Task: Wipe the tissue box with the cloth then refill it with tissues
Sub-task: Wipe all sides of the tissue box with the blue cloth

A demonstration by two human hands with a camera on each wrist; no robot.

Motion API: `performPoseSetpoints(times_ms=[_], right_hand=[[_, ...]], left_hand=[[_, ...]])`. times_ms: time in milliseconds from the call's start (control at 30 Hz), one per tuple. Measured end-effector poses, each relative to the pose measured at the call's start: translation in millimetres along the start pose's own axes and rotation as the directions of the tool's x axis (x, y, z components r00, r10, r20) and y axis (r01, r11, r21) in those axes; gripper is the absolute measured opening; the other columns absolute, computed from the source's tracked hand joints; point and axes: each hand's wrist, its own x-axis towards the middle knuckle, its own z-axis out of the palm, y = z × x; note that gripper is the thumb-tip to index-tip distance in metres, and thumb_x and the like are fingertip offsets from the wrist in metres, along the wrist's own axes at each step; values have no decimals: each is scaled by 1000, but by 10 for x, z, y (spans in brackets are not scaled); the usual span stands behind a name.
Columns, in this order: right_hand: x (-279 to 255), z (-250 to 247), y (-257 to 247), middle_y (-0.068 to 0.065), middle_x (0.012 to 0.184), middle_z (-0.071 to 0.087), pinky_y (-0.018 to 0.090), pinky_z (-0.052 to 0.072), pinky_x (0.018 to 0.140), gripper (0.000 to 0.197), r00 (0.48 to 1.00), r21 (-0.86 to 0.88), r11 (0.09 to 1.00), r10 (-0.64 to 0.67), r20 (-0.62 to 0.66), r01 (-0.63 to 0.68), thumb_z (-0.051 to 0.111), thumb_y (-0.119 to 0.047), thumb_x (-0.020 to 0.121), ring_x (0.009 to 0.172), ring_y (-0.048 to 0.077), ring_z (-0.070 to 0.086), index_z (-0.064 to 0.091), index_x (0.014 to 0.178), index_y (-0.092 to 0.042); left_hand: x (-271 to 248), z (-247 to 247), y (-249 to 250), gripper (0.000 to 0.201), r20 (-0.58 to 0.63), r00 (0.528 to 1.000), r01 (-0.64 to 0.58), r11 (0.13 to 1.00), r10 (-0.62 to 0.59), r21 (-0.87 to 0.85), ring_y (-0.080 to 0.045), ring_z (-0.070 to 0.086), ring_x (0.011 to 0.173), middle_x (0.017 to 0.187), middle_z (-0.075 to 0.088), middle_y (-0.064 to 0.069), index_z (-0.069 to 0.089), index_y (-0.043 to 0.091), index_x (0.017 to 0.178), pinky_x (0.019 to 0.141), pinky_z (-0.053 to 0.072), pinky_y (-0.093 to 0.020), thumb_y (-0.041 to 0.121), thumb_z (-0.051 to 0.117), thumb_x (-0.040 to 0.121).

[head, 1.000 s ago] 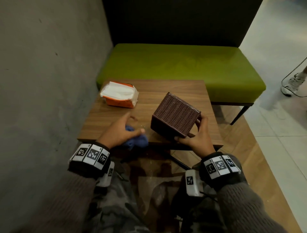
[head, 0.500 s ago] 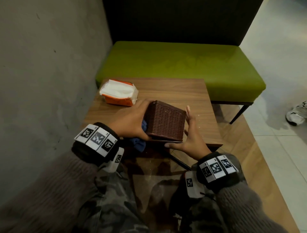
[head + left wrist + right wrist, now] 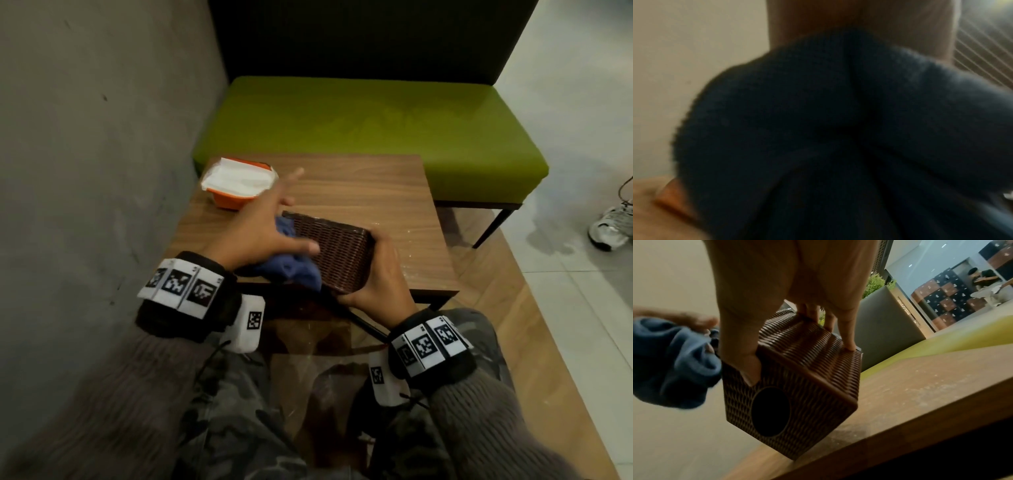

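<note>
Since a moment ago the left hand has slid forward over the brown woven box, and the box now lies flatter. This hand holds the bunched blue cloth against the left side of the box, with the thumb stretched out. The right hand grips the box's right end at the near edge of the desk. An orange tissue pack lies far left.

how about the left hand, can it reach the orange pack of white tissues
Probably yes: the left hand, gripping a crumpled blue cloth, hovers right beside the orange tissue pack, nothing between.
</note>
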Motion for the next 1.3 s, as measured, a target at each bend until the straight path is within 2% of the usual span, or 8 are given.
performPoseSetpoints(times_ms=[100, 200, 367, 533, 800, 967, 1167, 1300], right_hand=[[4, 7, 67, -2, 123, 36, 40, 42, 100, 106, 1000, 21, 1000, 19, -3, -19, 91, -18, 50, 119, 23, 42, 30, 135, -7], [25, 47, 73, 3, 123, 40, 44, 43, 99, 106, 1000, 28, 999, 27, -9, -27, 91, -18, 48, 118, 25, 44, 31, 135, -5], [48, 67, 64, 14, 129, 43, 45, 41, 101, 105, 1000, 5, 1000, 26, -13, -26, 87, -32, 51, 119, 29, 45, 33, 135, 2], [29, 49, 92, 8, 124, 44, 37, 40, 97, 102, 999, 7, 1000, -9, -52, 10, 77, -50, 55, 115, 27, 46, 35, 134, -1], [53, 73, 66, 13, 124, 44, 38, 39, 98, 104, 998, -51, 998, -40, -38, 38, 91, -16, 46, 115, 26, 43, 37, 132, 2], [69, 157, 48, 14, 124, 47, 42, 42, 95, 98, 996, -57, 995, -81, -43, 79, 84, -29, 52, 112, 29, 47, 39, 133, 1], [41, 132, 76, 12, 127, 43, 36, 39, 100, 105, 997, -34, 998, -54, -50, 52, 91, -19, 47, 118, 26, 42, 36, 134, 0], [120, 180, 83, 15, 128, 46, 46, 41, 100, 99, 996, -36, 997, -73, -46, 71, 84, -29, 54, 117, 31, 46, 37, 135, 3]], left_hand=[[34, -21, -53, 41, -513, 852, -86, 940, -102, -330, 3, 59, 83, 91, 60, 12, 60, 14, 114, 76, 45, -13, 17, 75, 76], [-10, 290, 1, 9, -658, 724, -82, 922, -206, -378, -3, 59, 81, 84, 64, 6, 64, 18, 89, 77, 46, -17, 25, 67, 84], [-308, 960, -79, 40, -315, 935, -149, 986, 164, 70, -14, 43, 113, 123, 51, 4, 65, 31, 110, 97, 39, -35, 54, 62, 78], [-329, 958, -322, 59, -74, 940, -297, 906, 333, 301, -25, 25, 138, 145, 37, 3, 45, 40, 132, 108, 21, -59, 65, 50, 79], [-33, 727, -403, 32, -486, 857, -155, 985, 175, 80, -25, 53, 104, 110, 53, -9, 68, 13, 108, 89, 46, -42, 27, 50, 85], [-99, 871, -137, 35, -255, 866, -347, 884, 430, 315, -26, 52, 103, 116, 56, -6, 63, 17, 119, 88, 45, -39, 24, 53, 86], [53, 709, -470, 41, -441, 884, -66, 974, 158, 217, -26, 49, 103, 114, 55, -7, 66, 18, 114, 84, 48, -48, 31, 44, 81], [-91, 940, -141, 38, -306, 887, -268, 925, 346, 269, -24, 49, 105, 117, 55, -5, 63, 18, 119, 87, 46, -43, 24, 50, 84]])
